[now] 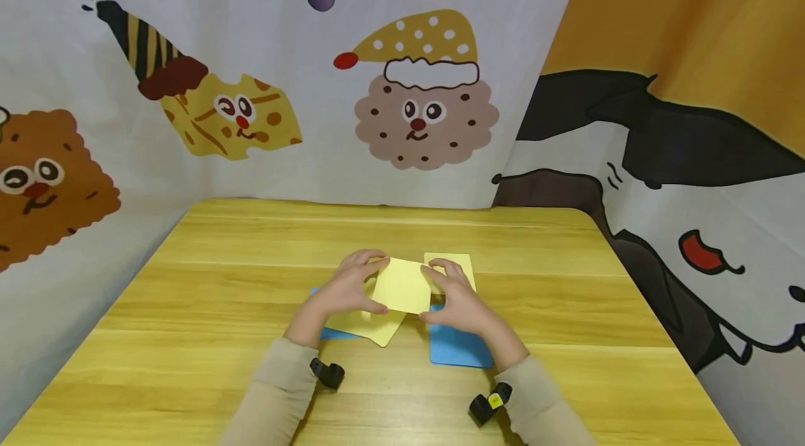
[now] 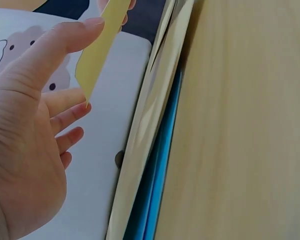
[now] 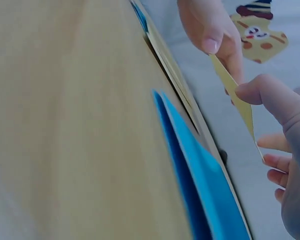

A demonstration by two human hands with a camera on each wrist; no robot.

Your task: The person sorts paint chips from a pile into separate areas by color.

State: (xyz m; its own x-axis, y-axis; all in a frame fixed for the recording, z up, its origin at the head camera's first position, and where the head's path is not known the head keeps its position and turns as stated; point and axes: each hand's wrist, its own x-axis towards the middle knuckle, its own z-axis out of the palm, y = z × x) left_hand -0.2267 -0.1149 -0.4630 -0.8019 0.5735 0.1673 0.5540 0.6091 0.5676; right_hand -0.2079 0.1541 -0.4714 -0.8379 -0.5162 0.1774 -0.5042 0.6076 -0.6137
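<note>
A thin square yellow sheet (image 1: 402,286) is held up over the table between both hands. My left hand (image 1: 352,285) pinches its left side, with the thumb at the near corner and fingers at the far one. On the opposite side my right hand (image 1: 461,300) grips the sheet the same way. Seen nearly edge-on in the left wrist view, the yellow sheet (image 2: 96,57) sits between thumb and fingers. In the right wrist view the sheet (image 3: 233,89) spans from one hand to the other, apart from the tabletop.
Below my left hand, yellow paper (image 1: 370,326) overlaps blue paper (image 1: 339,334) on the wooden table (image 1: 207,334). Blue sheets (image 3: 202,172), layered with a gap between them, lie under my right hand. Another yellow sheet (image 1: 464,265) lies behind that hand. A printed curtain (image 1: 264,5) hangs beyond the table.
</note>
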